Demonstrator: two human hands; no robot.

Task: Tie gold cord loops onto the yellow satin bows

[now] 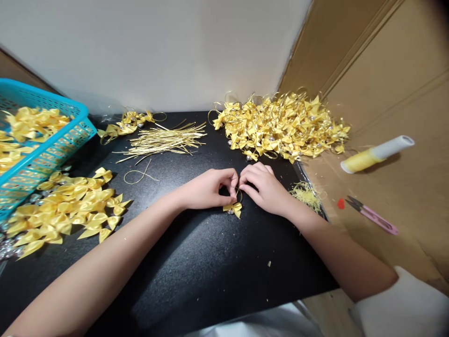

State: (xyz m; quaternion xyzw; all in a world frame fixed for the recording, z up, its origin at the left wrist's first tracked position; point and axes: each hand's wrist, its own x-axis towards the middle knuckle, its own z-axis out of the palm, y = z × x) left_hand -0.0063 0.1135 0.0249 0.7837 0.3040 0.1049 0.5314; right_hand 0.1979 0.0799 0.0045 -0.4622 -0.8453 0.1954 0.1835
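Note:
Over the middle of the black table, my left hand [213, 188] and my right hand [262, 187] meet almost fingertip to fingertip. Both are closed in a pinch on a thin gold cord [240, 194], bent in a loop. Just below my left fingertips lies a yellow ribbon bow [235, 209] with a small silvery bell by it; the cord runs down to this bow. Exactly how the cord passes between the fingertips is hidden. A single looped gold cord [137, 176] rests on the table to the left of my hands.
Cut gold cords [168, 140] lie in a bundle behind my left hand. Finished-looking corded bows [280, 126] form a heap at back right. Loose bows [66, 206] lie left, beside a blue basket [52, 150]. Pink-handled snips [377, 217], a tube [377, 154] and cord scraps [306, 195] are right.

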